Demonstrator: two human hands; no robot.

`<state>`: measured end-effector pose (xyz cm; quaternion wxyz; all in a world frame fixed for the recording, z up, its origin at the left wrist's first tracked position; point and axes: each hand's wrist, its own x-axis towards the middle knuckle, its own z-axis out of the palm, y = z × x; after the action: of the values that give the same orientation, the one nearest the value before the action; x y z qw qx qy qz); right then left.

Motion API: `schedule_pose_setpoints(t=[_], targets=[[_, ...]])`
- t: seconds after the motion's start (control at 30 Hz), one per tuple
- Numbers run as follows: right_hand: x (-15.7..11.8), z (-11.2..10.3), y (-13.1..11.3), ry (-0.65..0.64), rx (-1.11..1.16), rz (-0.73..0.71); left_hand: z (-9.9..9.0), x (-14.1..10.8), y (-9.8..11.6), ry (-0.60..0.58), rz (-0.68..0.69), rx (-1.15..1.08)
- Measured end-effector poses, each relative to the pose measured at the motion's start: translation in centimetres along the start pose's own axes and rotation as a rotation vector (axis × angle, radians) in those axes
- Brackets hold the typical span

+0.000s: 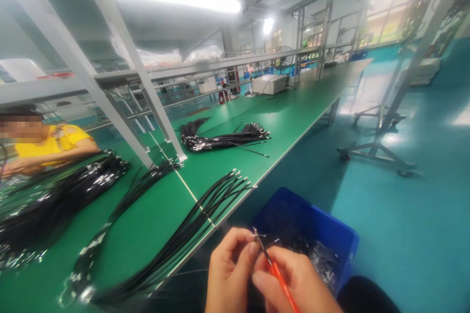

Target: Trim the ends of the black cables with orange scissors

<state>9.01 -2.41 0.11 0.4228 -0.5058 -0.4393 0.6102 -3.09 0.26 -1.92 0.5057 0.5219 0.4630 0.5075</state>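
My right hand (290, 274) is wrapped round a red-handled hand tool (281, 283) with a slim dark metal front end; its exact kind is unclear. The tool slants up and left, its tip meeting the fingertips of my left hand (233, 264). Thumb and forefinger of that hand are pinched together around something small and thin at the tool's tip, too small to make out. Both hands are held off the table's front edge, above a blue bin (345, 237). Nearest on the table is a bundle of black cables (183, 234) with light-coloured ends, curving along the edge.
On the green table (154, 215) lie another cable bundle (220, 142) and a large dark heap of cables (66, 195). Across it sits a person in yellow (69, 142). Grey posts (150, 93) carry a shelf. A wheeled stand (378, 151) is on the floor at right.
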Motion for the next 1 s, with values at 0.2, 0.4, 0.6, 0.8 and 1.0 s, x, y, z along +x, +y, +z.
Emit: schedule_pose_setpoints(t=[0.2, 0.4, 0.6, 0.8, 1.0], targets=[[0.1, -0.6, -0.3, -0.076, -0.085, 0.043, 0.0, 0.2, -0.1, -0.013, 0.005, 0.046], [0.5, -1.2, -0.1, -0.132, -0.051, 0.128, 0.1, 0.3, -0.4, 0.032, -0.013, 0.032], [0.3, -1.7, 0.4, -0.18, 0.017, 0.065, 0.3, 0.6, -0.8, 0.09, 0.009, 0.062], [0.3, -1.2, 0.4, -0.106, -0.024, 0.071, 0.9, 0.0, -0.5, 0.096, 0.062, 0.126], [0.5, -1.2, -0.1, -0.063, -0.04, 0.14, 0.9, 0.0, -1.1, 0.093, 0.108, 0.225]])
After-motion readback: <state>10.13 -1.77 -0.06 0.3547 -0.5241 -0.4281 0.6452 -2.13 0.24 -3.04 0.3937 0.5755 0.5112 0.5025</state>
